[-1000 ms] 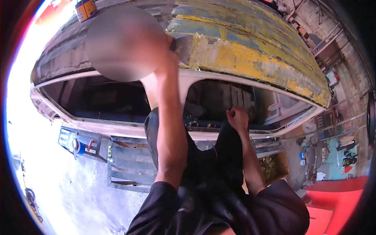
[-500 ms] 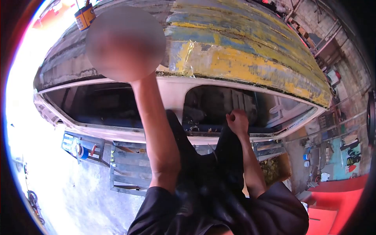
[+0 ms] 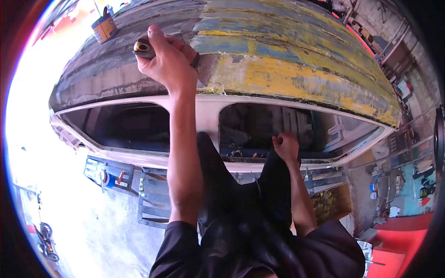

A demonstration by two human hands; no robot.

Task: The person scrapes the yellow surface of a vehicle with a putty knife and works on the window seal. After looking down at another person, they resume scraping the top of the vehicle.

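Observation:
My left hand [image 3: 170,61] is wrapped around the dark handle of a scraper [image 3: 143,48], its brass-coloured end showing beside my thumb. The scraper's flat blade [image 3: 205,74] lies at the edge of the flaking yellow paint on the vehicle roof [image 3: 287,76]. To the left of the blade the roof is bare and dull grey-brown. My right hand [image 3: 286,146] is closed in a loose fist in front of the dark side window [image 3: 259,123], near my right knee, with nothing showing in it.
A yellow and blue can [image 3: 104,28] stands on the roof at the far left. Below the windows are slatted dark benches [image 3: 155,199], one holding a blue-and-white container [image 3: 107,179]. A brown box [image 3: 340,201] and red panels [image 3: 403,231] are at right, a motorbike [image 3: 46,238] at lower left.
My left hand, blurred earlier, has moved right toward the yellow paint, and the scraper now shows. The whole view has shifted slightly. My right hand stays closed near the knee.

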